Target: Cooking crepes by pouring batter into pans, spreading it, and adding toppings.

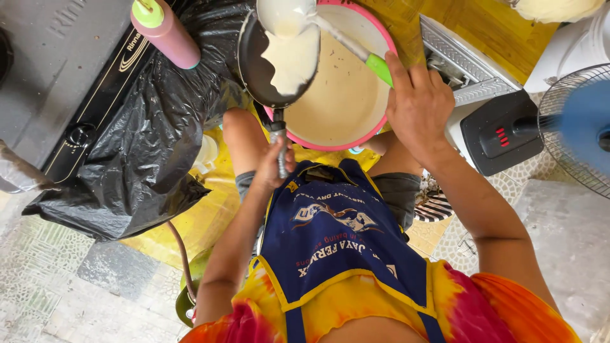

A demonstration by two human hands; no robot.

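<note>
The ladle (289, 16) bowl ran past the top edge; the fan (581, 127) blades were blurred, cut off at right.

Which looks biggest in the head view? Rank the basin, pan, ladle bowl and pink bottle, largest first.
1. Basin, pink-rimmed, holding batter.
2. Pan, dark, partly over the basin.
3. Pink bottle and ladle bowl: alike in apparent size and both cut off by the frame's top, so unranked.

Small black pan (264, 70) held level by its handle — pale batter pools inside, poured from a green-handled ladle (298, 18) tipped above.
</note>
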